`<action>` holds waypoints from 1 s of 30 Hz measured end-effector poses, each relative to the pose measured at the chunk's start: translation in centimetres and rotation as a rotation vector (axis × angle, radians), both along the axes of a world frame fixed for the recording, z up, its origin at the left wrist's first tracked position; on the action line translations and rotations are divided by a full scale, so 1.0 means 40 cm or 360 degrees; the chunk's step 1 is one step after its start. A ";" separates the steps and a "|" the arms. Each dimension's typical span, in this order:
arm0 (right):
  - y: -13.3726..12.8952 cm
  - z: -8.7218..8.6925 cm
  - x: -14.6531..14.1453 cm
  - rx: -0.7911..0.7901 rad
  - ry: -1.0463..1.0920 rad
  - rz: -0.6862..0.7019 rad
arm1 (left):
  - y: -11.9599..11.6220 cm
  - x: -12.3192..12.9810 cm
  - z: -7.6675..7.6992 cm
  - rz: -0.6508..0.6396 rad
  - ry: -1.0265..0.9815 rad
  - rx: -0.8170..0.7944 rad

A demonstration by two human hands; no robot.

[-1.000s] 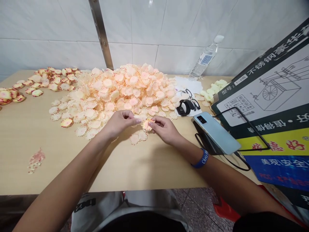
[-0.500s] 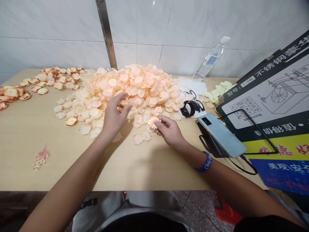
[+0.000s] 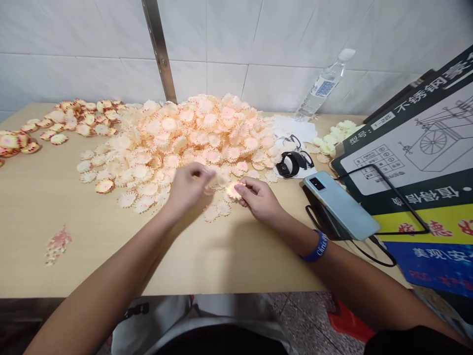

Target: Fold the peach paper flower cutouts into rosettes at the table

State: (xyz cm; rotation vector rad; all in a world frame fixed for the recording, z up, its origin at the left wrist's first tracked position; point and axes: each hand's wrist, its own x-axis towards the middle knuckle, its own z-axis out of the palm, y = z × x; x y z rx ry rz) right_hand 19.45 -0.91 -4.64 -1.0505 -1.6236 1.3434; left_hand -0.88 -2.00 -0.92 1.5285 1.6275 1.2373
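Note:
A heap of thin, pale pink and cream flower petal discs [image 3: 210, 121] with fringed edges covers the middle of the table. My right hand [image 3: 260, 199] pinches a yellowish petal disc [image 3: 233, 190] between thumb and fingers, just above the table; I cannot tell if it is a single layer or several. To its left, my left hand [image 3: 190, 187] is closed at thumb and fingertips on a pale petal disc [image 3: 220, 176], smeared by motion. Below the two hands, a few loose discs [image 3: 212, 213] lie flat on the wood.
Red-edged petal stacks [image 3: 86, 118] lie at the back left. A small pile of pink scraps [image 3: 58, 245] sits front left. To the right are a black watch [image 3: 287, 165], a blue phone [image 3: 340, 204] with a cable, a water bottle [image 3: 321, 88] and a printed carton [image 3: 424, 162].
My left hand has come down and right from above the heap, its spread fingers closing on a pale disc. My right hand keeps its disc in nearly the same place.

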 end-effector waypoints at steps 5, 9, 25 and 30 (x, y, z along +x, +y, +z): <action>0.001 0.005 -0.001 -0.0043 0.0071 -0.0095 | 0.050 -0.113 0.009 0.0642 -0.0079 0.0325; 0.000 0.002 -0.006 -0.0113 0.0136 -0.0069 | 0.036 -0.054 -0.004 0.0172 0.0351 0.0380; -0.018 0.018 0.002 0.0267 -0.0156 0.0012 | -0.034 0.079 -0.040 -0.0315 0.0714 0.0432; -0.016 0.015 0.004 0.0286 -0.0118 0.0052 | -0.043 0.090 -0.044 -0.0225 0.0723 0.0423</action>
